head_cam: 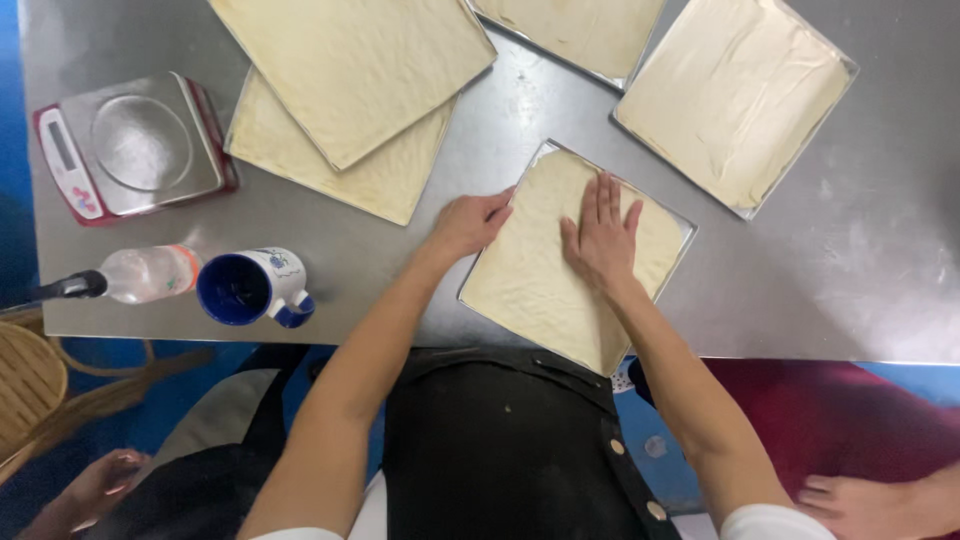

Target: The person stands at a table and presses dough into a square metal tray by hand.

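Pressing dough (530, 285) flat — right hand (603, 240) open, palm down; left hand (470, 222) at tray (687, 232) edge, gripping nothing. Five trays; bare table (860, 250) right.

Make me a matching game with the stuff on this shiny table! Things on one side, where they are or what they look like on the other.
Things:
1. right hand
2. left hand
3. kitchen scale
4. mug

Descriptions:
A. blue inside, lying on its side near the table's front edge
B. red body with a silver top, at the table's left end
C. spread flat on the dough in the nearest tray
D. at that tray's left edge, fingers curled onto the dough

Pairs: 1-C, 2-D, 3-B, 4-A
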